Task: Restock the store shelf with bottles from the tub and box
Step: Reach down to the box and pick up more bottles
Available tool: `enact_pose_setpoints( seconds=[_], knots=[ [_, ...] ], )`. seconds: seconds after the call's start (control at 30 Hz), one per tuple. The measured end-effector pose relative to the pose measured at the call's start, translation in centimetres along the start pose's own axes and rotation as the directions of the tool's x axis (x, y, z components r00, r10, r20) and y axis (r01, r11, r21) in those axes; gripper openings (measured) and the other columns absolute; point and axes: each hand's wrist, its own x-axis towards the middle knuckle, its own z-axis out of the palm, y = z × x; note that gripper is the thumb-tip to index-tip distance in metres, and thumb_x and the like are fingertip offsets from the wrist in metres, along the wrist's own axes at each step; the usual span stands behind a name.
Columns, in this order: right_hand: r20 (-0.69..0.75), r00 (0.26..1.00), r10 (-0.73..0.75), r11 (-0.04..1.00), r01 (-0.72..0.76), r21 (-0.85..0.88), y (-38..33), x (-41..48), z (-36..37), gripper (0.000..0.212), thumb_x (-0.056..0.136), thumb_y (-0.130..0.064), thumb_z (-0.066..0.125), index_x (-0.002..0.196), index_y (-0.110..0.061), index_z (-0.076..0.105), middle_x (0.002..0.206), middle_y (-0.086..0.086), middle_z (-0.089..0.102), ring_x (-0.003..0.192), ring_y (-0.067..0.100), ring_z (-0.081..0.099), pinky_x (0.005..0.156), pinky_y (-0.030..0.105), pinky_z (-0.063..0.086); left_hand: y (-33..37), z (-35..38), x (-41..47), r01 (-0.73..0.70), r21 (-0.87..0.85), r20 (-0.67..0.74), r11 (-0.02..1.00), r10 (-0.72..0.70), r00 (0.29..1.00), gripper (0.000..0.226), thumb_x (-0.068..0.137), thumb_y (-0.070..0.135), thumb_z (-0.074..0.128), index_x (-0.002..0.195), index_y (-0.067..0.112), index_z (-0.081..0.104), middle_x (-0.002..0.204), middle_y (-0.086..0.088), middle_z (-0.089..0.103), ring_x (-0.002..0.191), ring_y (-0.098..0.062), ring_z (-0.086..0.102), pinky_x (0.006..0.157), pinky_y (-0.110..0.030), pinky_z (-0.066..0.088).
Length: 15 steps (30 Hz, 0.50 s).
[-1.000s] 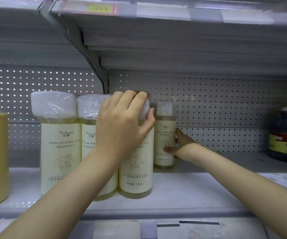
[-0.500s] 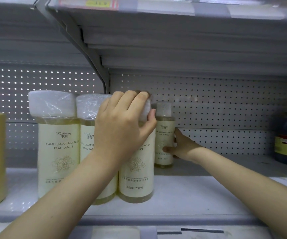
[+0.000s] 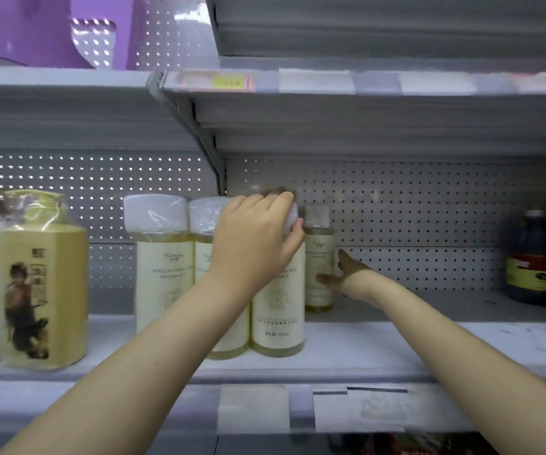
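While the front camellia bottle was stood upright near the shelf edge, its wrapped cap was gripped from above by the left hand, fingers curled over the top and thumb pressed against the right side. Just behind it, the rear camellia bottle was held low down by the right hand: thumb laid across the label, the other fingers tucked round the back, mostly hidden tbh. A second matching bottle and a leftmost matching bottle were lined up touching on the left. A yellow bottle was parked further left, and a dark bottle well apart on the far right.
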Motion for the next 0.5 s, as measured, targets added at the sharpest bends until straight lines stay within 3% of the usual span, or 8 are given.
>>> enact_pose_setpoints(
  seconds=[0.07,0.1,0.13,0.2,0.3,0.4,0.5],
  knots=[
    [-0.144,0.99,-0.005,0.983,0.031,0.179,-1.5,-2.2,-0.2,0.066,0.097,-0.034,0.055,0.152,-0.018,0.023,0.152,0.007,0.039,0.135,0.027,0.043,0.106,0.039,0.039,0.0,-1.2,-0.3,0.011,-0.038,0.111,0.999,-0.007,0.994,0.052,0.089,0.038,0.045,0.13,0.007,0.057,0.125,-0.008,0.065,0.117,-0.026,0.06,0.103,-0.036,0.037],
    [-0.203,0.979,-0.011,0.959,0.068,0.276,-2.3,-3.5,-0.2,0.061,0.098,-0.032,0.054,0.151,-0.018,0.027,0.148,0.007,0.044,0.132,0.026,0.046,0.106,0.038,0.041,0.1,-1.8,-0.8,0.043,-0.055,0.179,0.998,-0.032,0.983,0.06,0.092,0.041,0.042,0.144,0.01,0.042,0.146,-0.007,0.048,0.139,-0.025,0.04,0.116,-0.036,0.02],
    [-0.257,0.966,-0.038,0.927,0.13,0.353,-3.2,-4.9,-0.2,0.053,0.099,-0.03,0.053,0.147,-0.018,0.034,0.141,0.006,0.051,0.127,0.024,0.05,0.105,0.039,0.044,0.0,-2.3,-1.5,0.073,-0.062,0.223,0.995,-0.057,0.973,0.067,0.094,0.045,0.039,0.152,0.014,0.025,0.158,-0.004,0.028,0.149,-0.022,0.016,0.12,-0.037,0.003],
    [-0.356,0.927,-0.119,0.853,0.279,0.441,-4.8,-7.7,0.0,0.033,0.099,-0.025,0.052,0.132,-0.019,0.051,0.123,-0.002,0.062,0.119,0.018,0.058,0.101,0.039,0.049,0.0,-3.4,-3.2,0.113,-0.088,0.202,0.99,-0.094,0.975,0.073,0.093,0.05,0.032,0.155,0.018,0.01,0.163,0.001,0.005,0.149,-0.016,-0.008,0.118,-0.037,-0.01],
    [-0.467,0.863,-0.191,0.719,0.447,0.532,-7.8,-12.1,1.1,0.016,0.099,-0.018,0.053,0.111,-0.026,0.061,0.112,-0.007,0.069,0.109,0.009,0.064,0.095,0.03,0.053,-0.2,-6.6,-5.4,0.267,-0.285,0.271,0.921,-0.19,0.944,0.071,0.093,0.05,0.034,0.155,0.023,0.01,0.161,0.011,0.0,0.145,-0.005,-0.011,0.12,-0.034,-0.005],
    [-0.492,0.854,-0.167,0.603,0.484,0.635,-10.6,-16.0,2.8,0.018,0.099,-0.016,0.052,0.109,-0.021,0.065,0.107,-0.003,0.072,0.106,0.011,0.066,0.091,0.03,0.054,-1.0,-10.8,-7.2,0.482,-0.561,0.389,0.673,-0.3,0.871,0.063,0.098,0.044,0.047,0.153,0.033,0.018,0.151,0.029,0.006,0.144,0.005,-0.001,0.121,-0.029,0.008],
    [-0.465,0.873,-0.148,0.541,0.465,0.7,-12.4,-19.7,5.2,0.022,0.099,-0.019,0.051,0.116,-0.017,0.065,0.112,-0.002,0.072,0.109,0.011,0.066,0.095,0.033,0.053,-1.9,-15.2,-9.8,0.577,-0.686,0.45,0.442,-0.365,0.815,0.053,0.097,0.039,0.05,0.147,0.04,0.031,0.152,0.03,0.023,0.139,0.013,0.018,0.114,-0.02,0.02]
  ],
)
